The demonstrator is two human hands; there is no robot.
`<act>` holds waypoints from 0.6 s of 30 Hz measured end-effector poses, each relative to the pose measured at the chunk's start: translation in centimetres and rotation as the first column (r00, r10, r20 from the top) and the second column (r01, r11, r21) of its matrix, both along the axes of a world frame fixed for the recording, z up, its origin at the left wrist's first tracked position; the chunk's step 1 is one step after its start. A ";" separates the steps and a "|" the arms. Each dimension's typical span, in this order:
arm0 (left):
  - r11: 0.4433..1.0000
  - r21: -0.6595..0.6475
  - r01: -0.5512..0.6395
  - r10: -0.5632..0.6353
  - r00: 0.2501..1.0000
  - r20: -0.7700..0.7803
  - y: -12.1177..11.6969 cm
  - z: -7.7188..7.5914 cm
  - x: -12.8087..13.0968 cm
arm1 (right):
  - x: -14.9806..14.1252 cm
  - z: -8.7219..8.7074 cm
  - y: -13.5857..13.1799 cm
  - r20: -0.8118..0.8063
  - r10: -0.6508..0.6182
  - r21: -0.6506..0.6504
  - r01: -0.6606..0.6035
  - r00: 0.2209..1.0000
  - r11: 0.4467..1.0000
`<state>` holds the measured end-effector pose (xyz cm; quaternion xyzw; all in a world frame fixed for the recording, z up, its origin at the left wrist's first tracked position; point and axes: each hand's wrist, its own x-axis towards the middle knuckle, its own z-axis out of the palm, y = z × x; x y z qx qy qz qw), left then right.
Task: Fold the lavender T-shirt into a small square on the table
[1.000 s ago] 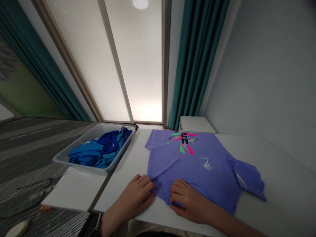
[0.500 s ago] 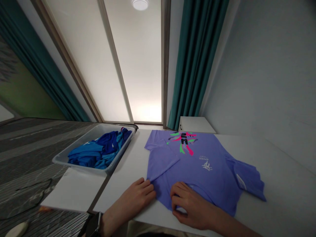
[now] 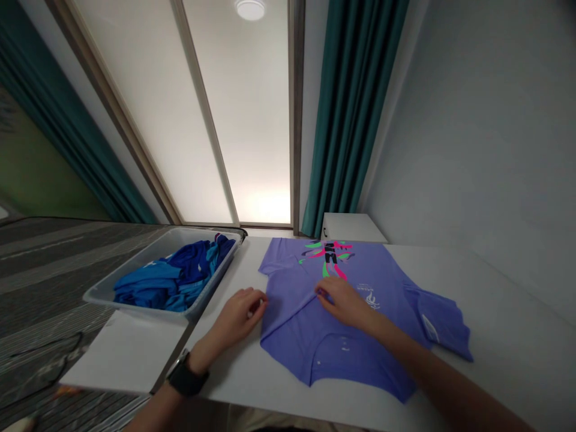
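Note:
A purple T-shirt [image 3: 292, 330] lies spread on the white table, its neckline toward me and a pink, green and black print at its far end. The left sleeve is folded inward across the body. My left hand [image 3: 240, 315] is at the shirt's left edge, thumb and fingers closed together on the cloth there. Reaching over the shirt, my right hand [image 3: 346, 302] pinches the inner end of the folded sleeve between thumb and fingers. The right sleeve [image 3: 445, 318] stretches out to the side. A dark watch is on my left wrist.
A translucent plastic bin [image 3: 101, 294] with blue clothes [image 3: 153, 282] stands left of the shirt. The white table [image 3: 265, 384] has its near edge close to my body. A low white cabinet [image 3: 353, 227] is behind it, by the teal curtain [image 3: 346, 120] and the wall.
Both hands have moved away from me, off the neckline side: the left up along the shirt's left edge, the right onto the sleeve end. The neckline now shows uncovered. The view has shifted slightly.

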<state>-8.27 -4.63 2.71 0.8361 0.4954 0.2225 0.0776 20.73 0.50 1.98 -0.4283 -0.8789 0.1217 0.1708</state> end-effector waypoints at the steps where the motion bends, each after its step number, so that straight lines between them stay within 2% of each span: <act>1: 1.000 -0.012 -0.026 0.027 1.000 0.016 1.2 0.1 -0.1 | 0.0 -0.1 1.0 0.049 -0.081 0.014 0.080 0.996 0.997; 3: 0.998 -0.020 -0.054 0.054 0.998 -0.009 3.5 0.1 -0.3 | -0.3 -0.3 2.4 0.141 -0.214 0.044 0.210 0.967 0.977; 5: 0.997 0.002 -0.083 0.083 0.995 -0.053 5.7 -0.3 -0.5 | -0.9 -0.4 2.9 0.218 -0.297 0.067 0.289 0.930 0.955; 10: 0.954 0.002 -0.301 0.301 0.953 0.025 10.3 -2.1 -1.1 | -2.5 -0.9 2.1 0.311 -0.353 0.139 0.325 0.882 0.935; 14: 0.925 -0.017 -0.379 0.380 0.925 0.033 11.6 -3.3 -1.4 | -3.0 -1.4 1.7 0.314 -0.317 0.151 0.283 0.895 0.947; 18: 0.931 -0.024 -0.364 0.365 0.928 0.074 11.4 -4.0 -1.5 | -3.1 -1.6 1.8 0.248 -0.265 0.133 0.238 0.932 0.962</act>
